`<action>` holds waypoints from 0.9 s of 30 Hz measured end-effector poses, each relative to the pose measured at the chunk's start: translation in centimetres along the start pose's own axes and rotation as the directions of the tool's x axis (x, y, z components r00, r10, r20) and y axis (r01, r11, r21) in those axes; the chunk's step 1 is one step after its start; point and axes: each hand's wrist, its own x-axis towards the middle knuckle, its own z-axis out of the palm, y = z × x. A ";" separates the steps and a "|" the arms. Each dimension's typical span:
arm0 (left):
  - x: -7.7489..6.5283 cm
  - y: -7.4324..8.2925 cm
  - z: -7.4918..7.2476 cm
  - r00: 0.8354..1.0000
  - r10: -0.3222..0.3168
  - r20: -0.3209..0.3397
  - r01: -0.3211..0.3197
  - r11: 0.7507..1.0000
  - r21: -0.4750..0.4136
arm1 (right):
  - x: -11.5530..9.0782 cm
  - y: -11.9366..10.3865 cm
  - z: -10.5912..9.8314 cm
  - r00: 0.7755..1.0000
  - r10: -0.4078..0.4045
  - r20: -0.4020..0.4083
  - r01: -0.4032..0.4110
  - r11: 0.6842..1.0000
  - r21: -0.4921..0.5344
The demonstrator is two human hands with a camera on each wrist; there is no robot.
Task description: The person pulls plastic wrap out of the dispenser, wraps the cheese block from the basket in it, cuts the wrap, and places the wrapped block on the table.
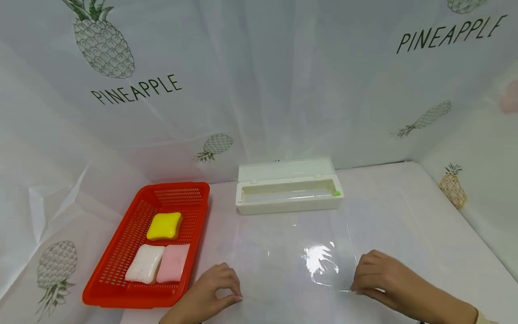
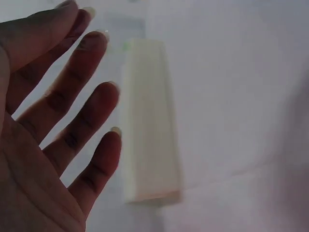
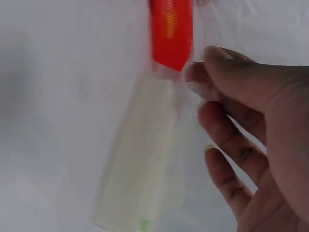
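A sheet of clear cling film point(image 1: 319, 261) stretches between my two hands over the table, glossy where light reflects off it. My left hand point(image 1: 216, 288) pinches its near left corner between thumb and index finger, the other fingers loosely bent. At the near right corner my right hand point(image 1: 382, 276) pinches the film, which bunches at the fingertips in the right wrist view. Behind the sheet stands a long white cling film dispenser box point(image 1: 289, 206), its lid point(image 1: 285, 168) raised and a small green piece point(image 1: 337, 193) at its right end.
A red plastic basket point(image 1: 133, 300) stands at the left, close by my left hand. In it lie a yellow soap bar point(image 1: 163, 226), a white soap bar point(image 1: 142, 264) and a pink soap bar point(image 1: 174, 264). A pineapple-print curtain point(image 1: 275, 90) hangs behind the table.
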 end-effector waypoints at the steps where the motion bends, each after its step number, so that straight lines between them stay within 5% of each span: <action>1: -0.1 -0.6 0.8 0.998 -0.036 0.049 0.037 0.999 -0.011 | -0.9 -0.1 1.0 0.999 0.008 0.034 -0.008 1.000 -0.001; 4: -0.3 -2.2 2.7 0.982 -0.109 0.151 0.110 0.994 0.005 | -3.1 -0.1 3.8 0.995 -0.004 0.104 0.004 1.000 -0.007; 9: -0.4 -4.0 5.0 0.972 -0.142 0.185 0.117 0.983 0.140 | -5.6 0.0 6.6 0.991 0.009 0.131 -0.006 1.000 -0.024; 18: -0.7 -5.0 6.6 0.983 0.044 0.179 -0.110 0.918 0.381 | -7.5 -0.5 8.3 0.988 0.099 0.121 -0.100 0.995 -0.002; 23: -0.8 -5.3 6.8 0.974 0.050 0.222 -0.141 0.900 0.414 | -8.3 -0.3 9.1 0.994 0.088 0.070 -0.090 0.995 0.035; 27: -0.9 -5.5 6.7 0.967 0.020 0.253 -0.122 0.911 0.394 | -8.6 -0.1 9.8 0.998 0.039 0.041 -0.039 0.999 0.023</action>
